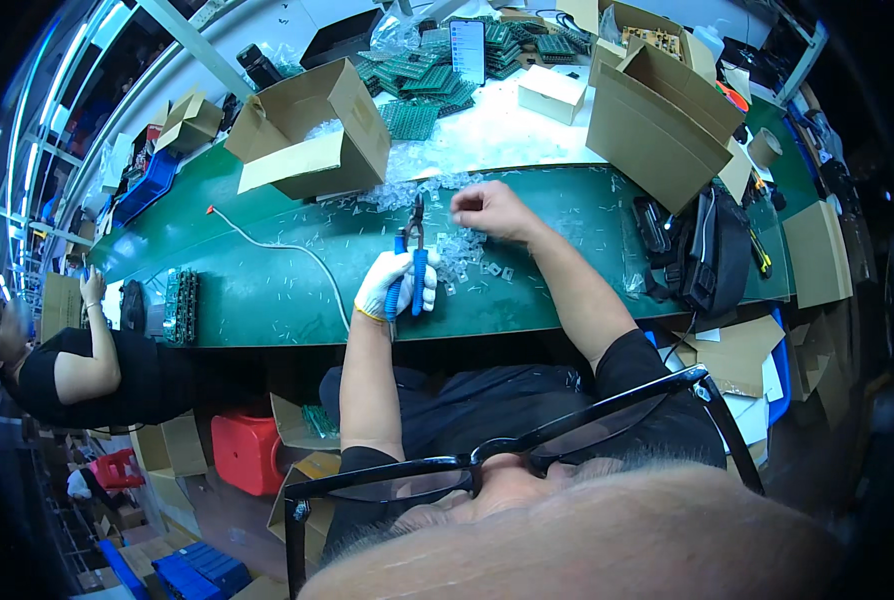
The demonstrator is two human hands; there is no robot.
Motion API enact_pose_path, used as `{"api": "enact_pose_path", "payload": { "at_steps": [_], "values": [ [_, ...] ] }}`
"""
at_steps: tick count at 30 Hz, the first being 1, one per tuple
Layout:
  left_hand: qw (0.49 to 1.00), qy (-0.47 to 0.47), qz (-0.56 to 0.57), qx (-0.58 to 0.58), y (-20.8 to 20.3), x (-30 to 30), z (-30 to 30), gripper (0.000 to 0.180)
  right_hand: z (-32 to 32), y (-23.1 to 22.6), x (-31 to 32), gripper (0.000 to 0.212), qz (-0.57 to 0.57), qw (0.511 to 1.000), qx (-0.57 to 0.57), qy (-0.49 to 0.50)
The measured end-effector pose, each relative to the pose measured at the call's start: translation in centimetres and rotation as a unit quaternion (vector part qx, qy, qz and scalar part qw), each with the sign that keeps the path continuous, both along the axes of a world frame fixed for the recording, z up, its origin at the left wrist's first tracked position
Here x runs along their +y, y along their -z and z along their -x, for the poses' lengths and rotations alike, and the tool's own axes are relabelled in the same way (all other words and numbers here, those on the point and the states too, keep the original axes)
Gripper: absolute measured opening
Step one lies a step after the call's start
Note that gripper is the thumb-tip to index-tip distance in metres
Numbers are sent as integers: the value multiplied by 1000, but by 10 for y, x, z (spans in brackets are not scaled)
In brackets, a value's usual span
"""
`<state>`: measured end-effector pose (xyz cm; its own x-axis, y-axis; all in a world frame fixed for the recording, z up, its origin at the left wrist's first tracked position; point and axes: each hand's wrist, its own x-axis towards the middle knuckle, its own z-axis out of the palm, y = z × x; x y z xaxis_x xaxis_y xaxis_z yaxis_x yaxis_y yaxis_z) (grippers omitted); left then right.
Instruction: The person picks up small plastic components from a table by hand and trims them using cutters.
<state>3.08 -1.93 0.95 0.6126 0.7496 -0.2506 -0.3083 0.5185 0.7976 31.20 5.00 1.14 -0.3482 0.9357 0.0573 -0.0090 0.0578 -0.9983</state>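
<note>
My left hand (377, 284), in a white glove, is closed round a pair of cutting pliers (420, 262) with blue handles. Their dark jaws point away from me, just left of my bare right hand (497, 211). The right hand is held above the green table (267, 285) with thumb and fingers drawn together. Whatever is between those fingertips is too small to make out. Small clear plastic pieces (460, 252) lie in a loose heap between the hands, and more are strewn farther back.
An open cardboard box (312, 165) stands back left and another (657, 130) back right. Behind are stacked green circuit boards (412, 118), an upright phone (467, 52) and a white box (551, 95). A black bag (712, 250) lies right. A co-worker (87, 375) sits left.
</note>
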Motion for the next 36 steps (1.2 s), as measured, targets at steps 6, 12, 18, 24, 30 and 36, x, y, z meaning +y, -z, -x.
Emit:
{"api": "enact_pose_path", "payload": {
  "at_steps": [6, 12, 18, 24, 30, 36],
  "values": [
    [995, 5, 7, -97, 11, 1, 7, 66, -4, -2, 3, 25, -93, 973, -203, -53],
    [993, 6, 21, -119, 11, 2, 4, 64, -21, 7, 13, 22, -165, 925, -280, 198],
    [992, 34, 16, -117, 20, 6, 13, 76, -1, 21, 12, 23, -227, 874, -380, 198],
    [993, 26, 24, -116, 10, 2, 4, 69, -5, 26, 19, 18, -233, 871, -358, 243],
    [997, 24, 26, -67, -1, 0, -5, 62, -4, 12, 15, 28, 102, 989, 40, 96],
    [999, 39, 32, 10, -1, 4, -8, 61, -2, 3, 7, 26, 191, 956, 223, -12]
  ]
}}
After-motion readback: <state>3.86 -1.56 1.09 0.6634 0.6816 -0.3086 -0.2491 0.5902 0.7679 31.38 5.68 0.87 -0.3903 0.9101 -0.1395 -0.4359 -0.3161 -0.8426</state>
